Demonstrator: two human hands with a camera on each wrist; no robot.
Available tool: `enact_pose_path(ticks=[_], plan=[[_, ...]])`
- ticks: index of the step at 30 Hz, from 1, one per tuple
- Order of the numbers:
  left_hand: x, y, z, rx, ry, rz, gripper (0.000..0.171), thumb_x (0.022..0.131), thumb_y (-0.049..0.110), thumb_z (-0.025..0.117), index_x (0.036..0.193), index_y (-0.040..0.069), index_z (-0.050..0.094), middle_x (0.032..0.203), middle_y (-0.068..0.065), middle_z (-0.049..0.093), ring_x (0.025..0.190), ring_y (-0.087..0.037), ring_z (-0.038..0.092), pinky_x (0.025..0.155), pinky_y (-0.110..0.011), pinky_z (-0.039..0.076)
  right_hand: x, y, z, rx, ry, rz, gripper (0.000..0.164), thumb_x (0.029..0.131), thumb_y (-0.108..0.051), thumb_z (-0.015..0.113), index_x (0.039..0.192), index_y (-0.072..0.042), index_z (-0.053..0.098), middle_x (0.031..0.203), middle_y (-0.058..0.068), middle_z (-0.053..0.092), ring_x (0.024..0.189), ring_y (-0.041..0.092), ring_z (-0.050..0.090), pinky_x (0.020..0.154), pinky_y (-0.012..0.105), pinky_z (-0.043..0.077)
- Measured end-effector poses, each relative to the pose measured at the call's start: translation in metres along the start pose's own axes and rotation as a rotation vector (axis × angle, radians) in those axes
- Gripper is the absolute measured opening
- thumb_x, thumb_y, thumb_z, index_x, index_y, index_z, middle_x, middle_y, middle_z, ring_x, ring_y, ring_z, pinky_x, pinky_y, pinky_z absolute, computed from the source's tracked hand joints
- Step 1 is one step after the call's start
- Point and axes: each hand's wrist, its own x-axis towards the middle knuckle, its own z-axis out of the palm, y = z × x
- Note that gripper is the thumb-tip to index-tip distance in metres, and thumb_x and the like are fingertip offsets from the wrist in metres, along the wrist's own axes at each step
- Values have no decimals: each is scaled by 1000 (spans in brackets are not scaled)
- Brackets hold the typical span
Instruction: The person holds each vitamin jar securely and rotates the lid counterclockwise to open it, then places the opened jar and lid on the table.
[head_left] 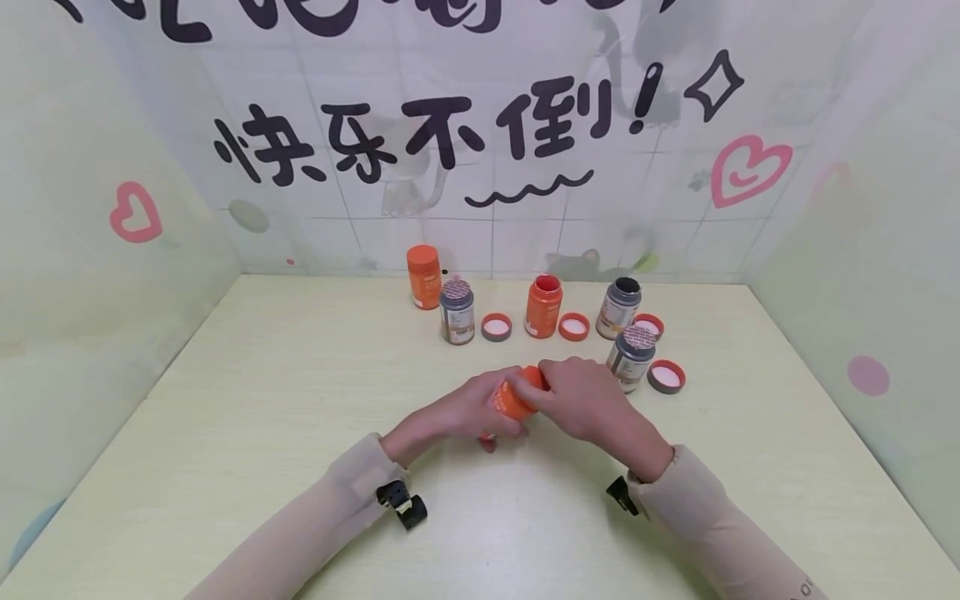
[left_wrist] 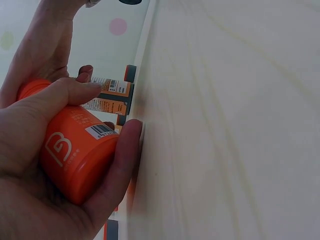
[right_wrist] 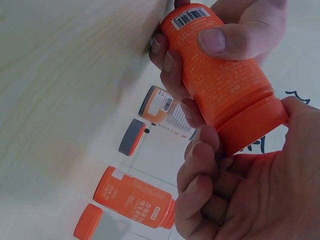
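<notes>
An orange bottle [head_left: 512,405] is held tilted between both hands, over the table in front of the other bottles. My left hand [head_left: 480,407] grips its body, with the thumb lying along the label and the fingers wrapped beneath, as the left wrist view shows. At the other end, my right hand [head_left: 588,398] has its fingers and thumb around the orange cap [right_wrist: 252,125]. The cap sits on the bottle in the right wrist view. A barcode and small print show on the bottle's label. Closest to the right hand stands a grey bottle [head_left: 628,371] with a patterned seal over its mouth.
Behind the hands stand a capped orange bottle [head_left: 426,283], a sealed grey bottle [head_left: 458,321], an uncapped orange bottle [head_left: 543,312] and an uncapped grey bottle [head_left: 617,313]. Several lids lie among them, including a grey-rimmed lid [head_left: 497,327] and an orange lid [head_left: 574,327]. A printed wall rises behind.
</notes>
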Motion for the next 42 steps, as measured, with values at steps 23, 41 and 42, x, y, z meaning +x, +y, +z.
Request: enact_pose_path(ticks=[23, 41, 42], plan=[[1, -1, 0, -3, -3, 17, 52, 88, 14, 79, 133, 25, 54, 114, -5, 62, 89, -24, 65, 55, -32, 59, -2, 2, -2, -20, -1, -55, 44, 101, -56, 47, 91, -16, 60, 63, 0, 48, 58, 17, 50, 54, 29, 34], [0, 0, 1, 8, 0, 10, 53, 88, 16, 80, 133, 26, 54, 117, -3, 63, 94, -24, 65, 56, -32, 59, -3, 3, -4, -12, -24, -91, 42, 100, -55, 50, 98, -15, 60, 64, 0, 49, 59, 17, 50, 54, 28, 33], [0, 0, 1, 7, -1, 10, 52, 88, 16, 80, 132, 25, 54, 117, -3, 63, 94, -24, 65, 56, -32, 59, -4, 4, -4, -12, -25, -93, 42, 100, -56, 50, 98, -15, 60, 64, 0, 49, 59, 17, 50, 54, 28, 33]])
